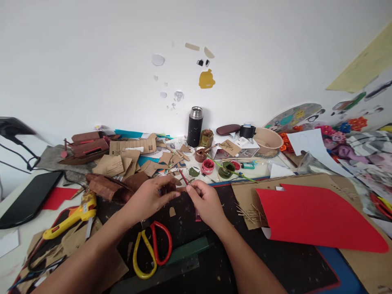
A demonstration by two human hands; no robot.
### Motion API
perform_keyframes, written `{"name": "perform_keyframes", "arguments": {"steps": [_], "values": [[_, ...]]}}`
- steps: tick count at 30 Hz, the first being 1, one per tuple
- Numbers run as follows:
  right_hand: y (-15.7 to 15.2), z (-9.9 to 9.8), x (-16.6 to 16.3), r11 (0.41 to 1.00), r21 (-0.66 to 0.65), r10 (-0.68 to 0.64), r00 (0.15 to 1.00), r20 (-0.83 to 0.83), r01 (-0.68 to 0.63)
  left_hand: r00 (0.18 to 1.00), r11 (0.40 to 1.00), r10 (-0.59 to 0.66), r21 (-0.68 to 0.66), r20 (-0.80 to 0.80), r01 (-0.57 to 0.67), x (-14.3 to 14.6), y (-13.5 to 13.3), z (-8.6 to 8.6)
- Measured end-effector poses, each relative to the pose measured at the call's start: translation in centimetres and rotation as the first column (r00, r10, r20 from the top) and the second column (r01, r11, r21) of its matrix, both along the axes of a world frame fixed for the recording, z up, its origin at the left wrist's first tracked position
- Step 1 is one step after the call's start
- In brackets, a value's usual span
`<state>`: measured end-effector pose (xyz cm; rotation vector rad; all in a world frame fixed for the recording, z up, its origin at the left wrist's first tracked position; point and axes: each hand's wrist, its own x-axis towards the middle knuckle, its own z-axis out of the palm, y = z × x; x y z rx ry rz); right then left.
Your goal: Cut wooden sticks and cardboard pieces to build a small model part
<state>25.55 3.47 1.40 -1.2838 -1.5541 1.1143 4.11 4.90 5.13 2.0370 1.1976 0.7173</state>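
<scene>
My right hand [206, 201] is closed around a thin dark red stick [183, 177], which slants up and left from between thumb and fingers. Its kind is hard to make out. My left hand [154, 198] comes in from the other side with bent fingers, its thumb and fingertips at a small brown piece [181, 189] between the two hands. Below them lie scissors [152, 249] with one yellow and one red handle. Just beyond the hands stand open paint jars, one pink-red [208, 166], one dark green [226, 169] and one brown [200, 154].
A yellow glue gun [72, 216] and a black phone [30, 198] lie at left, near cardboard scraps [112, 164]. A black flask [195, 127] stands by the wall. Right are red sheet [315, 216], small sticks [250, 213] on cardboard, and a beige bowl [269, 139].
</scene>
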Motion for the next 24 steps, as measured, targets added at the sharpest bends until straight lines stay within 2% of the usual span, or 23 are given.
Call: {"name": "perform_keyframes", "arguments": {"steps": [3,15,21,24], "values": [[-0.11,0.04,-0.02,1.000,0.004,0.004,1.000,0.010,-0.004,1.000,1.000,-0.020,-0.022,0.002,0.020,-0.02,0.01,-0.07],[-0.23,-0.38,-0.22,0.998,-0.022,0.062,0.998,-0.001,-0.062,0.990,0.997,0.039,-0.076,0.133,-0.030,0.42,0.11,0.21],[-0.41,-0.61,-0.34,0.991,-0.012,0.131,0.991,-0.004,-0.131,0.992,0.997,0.019,-0.079,0.122,-0.009,0.69,-0.06,0.49],[-0.43,-0.54,-0.37,0.992,-0.013,0.123,0.992,-0.003,-0.123,0.992,0.994,0.064,-0.091,0.112,-0.053,0.67,0.02,0.49]]}}
